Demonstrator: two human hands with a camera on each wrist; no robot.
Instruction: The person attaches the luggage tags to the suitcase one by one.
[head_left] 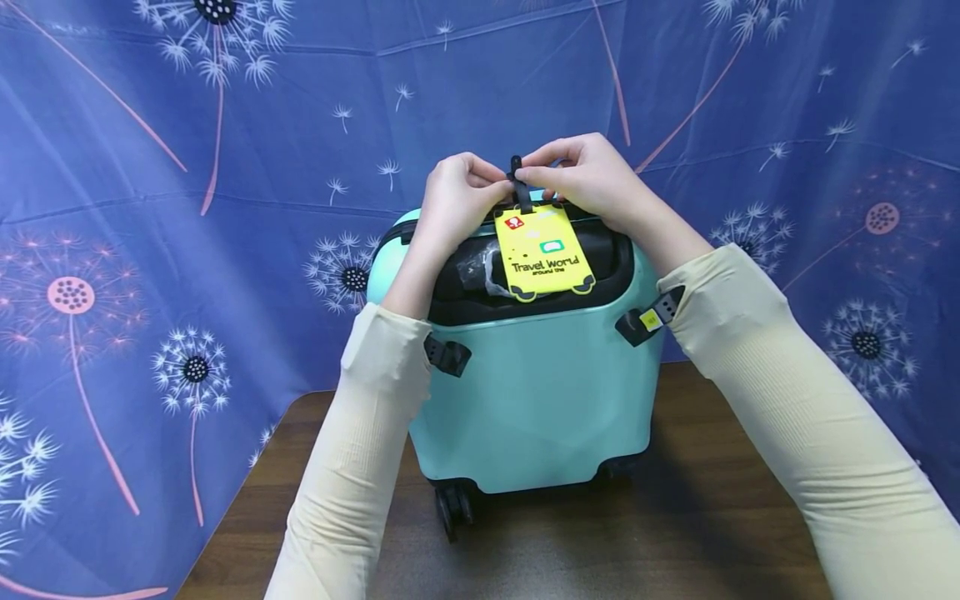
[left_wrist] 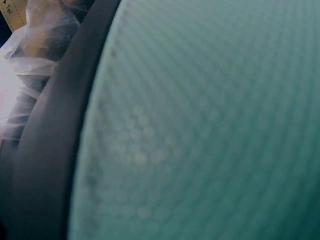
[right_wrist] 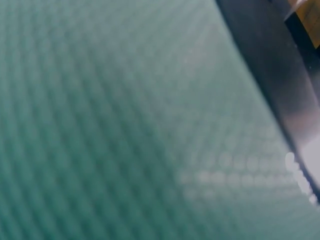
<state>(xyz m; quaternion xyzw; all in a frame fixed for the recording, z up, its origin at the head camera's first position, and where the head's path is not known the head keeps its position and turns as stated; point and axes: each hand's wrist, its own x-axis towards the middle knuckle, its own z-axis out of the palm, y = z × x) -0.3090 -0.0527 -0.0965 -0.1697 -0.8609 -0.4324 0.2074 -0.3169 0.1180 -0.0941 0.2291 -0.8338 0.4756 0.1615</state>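
A yellow luggage tag [head_left: 546, 252], printed "Travel World", lies over the top handle area of a mint-green suitcase [head_left: 536, 400]. Its black strap [head_left: 522, 192] rises from the tag's upper edge to a loose end standing up. My left hand [head_left: 459, 200] pinches the strap from the left between thumb and fingers. From the other side, my right hand [head_left: 588, 177] pinches it near the upper end. Both wrist views are filled by the textured suitcase shell [left_wrist: 200, 125], with the black trim [right_wrist: 272, 65] along one side; neither hand shows there.
The suitcase stands upright on its black wheels [head_left: 453, 507] on a dark wooden table [head_left: 712, 517]. Clear plastic wrap [head_left: 480, 271] covers part of the black handle recess. A blue dandelion-print cloth [head_left: 480, 92] hangs close behind.
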